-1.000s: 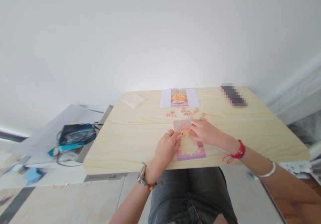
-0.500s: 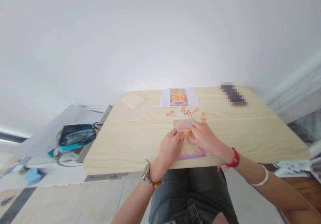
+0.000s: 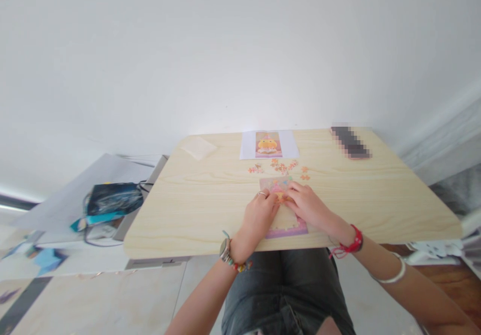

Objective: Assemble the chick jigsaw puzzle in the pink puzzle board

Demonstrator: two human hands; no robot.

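Observation:
A partly assembled pink and yellow jigsaw puzzle [image 3: 286,227] lies near the front edge of the light wooden table [image 3: 195,200]. My left hand [image 3: 257,216] rests on its left side, fingers curled and pressed down near the yellow figure. My right hand [image 3: 308,205] lies on the puzzle's right side, its fingertips meeting the left hand's over the same spot. Whether a piece is under the fingers is hidden. Several loose orange and pink pieces [image 3: 281,166] lie scattered just beyond the puzzle. A printed reference picture [image 3: 268,144] sits at the table's far edge.
A pale translucent packet [image 3: 198,147] lies at the table's far left. A dark blurred object [image 3: 350,142] rests at the far right. Left of the table, a lower surface holds a dark blue pouch [image 3: 114,199] with cables. My jeans-clad lap [image 3: 285,290] is below the table edge.
My left hand slid forward and right onto the puzzle. My right hand drew slightly inward, so both sets of fingertips now meet over the yellow figure.

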